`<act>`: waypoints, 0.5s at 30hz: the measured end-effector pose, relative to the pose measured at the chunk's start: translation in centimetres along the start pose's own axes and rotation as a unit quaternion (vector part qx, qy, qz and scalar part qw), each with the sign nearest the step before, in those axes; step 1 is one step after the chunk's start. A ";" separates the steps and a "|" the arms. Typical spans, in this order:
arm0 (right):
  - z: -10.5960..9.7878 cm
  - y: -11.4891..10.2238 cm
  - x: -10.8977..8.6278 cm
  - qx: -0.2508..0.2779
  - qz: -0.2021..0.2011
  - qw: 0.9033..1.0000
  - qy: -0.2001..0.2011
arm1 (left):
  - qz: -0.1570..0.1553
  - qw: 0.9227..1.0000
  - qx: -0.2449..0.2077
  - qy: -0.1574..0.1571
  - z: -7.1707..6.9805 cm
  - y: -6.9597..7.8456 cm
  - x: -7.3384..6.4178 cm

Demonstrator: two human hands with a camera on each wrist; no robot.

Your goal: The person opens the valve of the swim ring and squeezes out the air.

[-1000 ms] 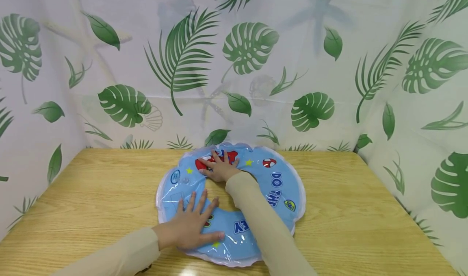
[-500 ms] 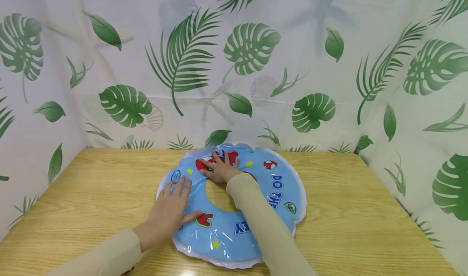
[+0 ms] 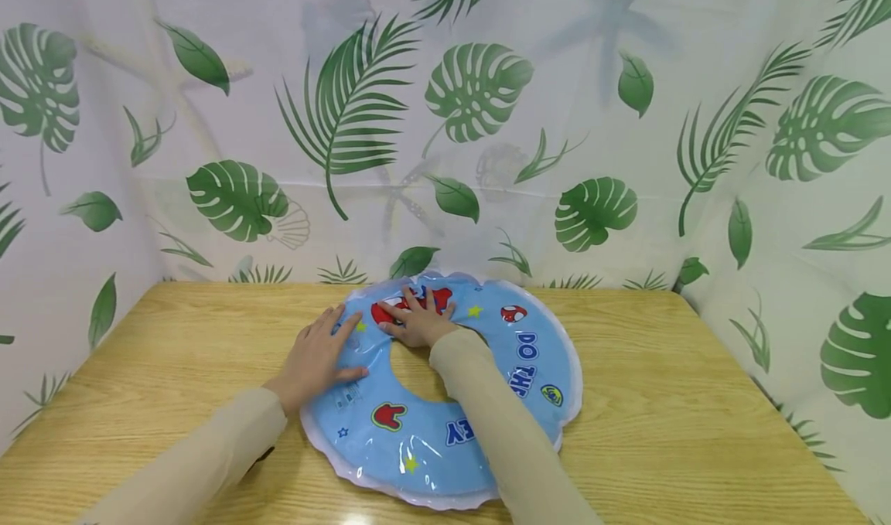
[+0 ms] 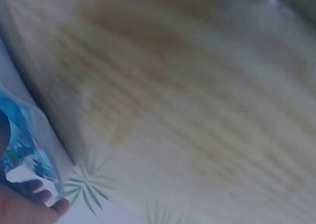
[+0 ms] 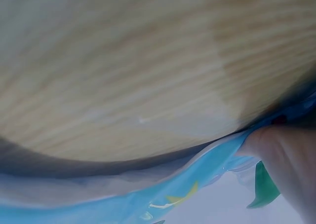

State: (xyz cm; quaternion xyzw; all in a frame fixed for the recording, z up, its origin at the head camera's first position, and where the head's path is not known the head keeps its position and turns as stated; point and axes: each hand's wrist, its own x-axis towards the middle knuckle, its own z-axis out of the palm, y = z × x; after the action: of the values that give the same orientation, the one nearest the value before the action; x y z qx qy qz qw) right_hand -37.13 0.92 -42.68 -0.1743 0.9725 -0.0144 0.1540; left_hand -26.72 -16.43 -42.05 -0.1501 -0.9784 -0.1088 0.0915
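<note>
A blue inflatable swim ring (image 3: 425, 440) with a pale rim and red, yellow and lettered prints lies on the table, partly filled out. My left hand (image 3: 313, 361) rests on its left side, fingers fairly straight and pointing away from me. The right hand (image 3: 420, 322) presses on the far part of the ring with spread fingers, over a red figure print. That forearm crosses the hole and the near right part, hiding some letters. In the left wrist view, fingertips of the left hand (image 4: 32, 206) show beside the ring's edge.
The ring lies on a wood-grain table (image 3: 668, 401) whose far edge meets a white leaf-print curtain (image 3: 501, 223). The curtain also closes off the left and right sides.
My left hand has slid from the near left part of the ring outward and up its left side, uncovering the red hand print. The right hand has stayed in place.
</note>
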 end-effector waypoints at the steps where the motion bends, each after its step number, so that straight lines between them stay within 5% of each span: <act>1: 0.0 0.0 0.0 -0.001 -0.001 1.000 -0.001 | 0.006 1.000 -0.004 -0.003 0.1 -0.2 0.2; 7: 0.0 0.0 -0.1 0.001 -0.006 1.000 0.000 | 0.036 0.998 -0.046 -0.013 0.4 -1.4 0.7; 15: -0.1 0.1 -0.3 0.003 -0.011 1.000 0.002 | 0.027 0.995 -0.078 -0.062 0.4 -1.9 0.9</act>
State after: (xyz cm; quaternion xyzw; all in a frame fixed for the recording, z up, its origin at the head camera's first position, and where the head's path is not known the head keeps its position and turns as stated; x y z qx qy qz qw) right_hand -36.96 1.14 -42.51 -0.1845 0.9708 -0.0193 0.1521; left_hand -28.21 -17.83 -42.63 -0.1897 -0.9663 -0.1724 0.0221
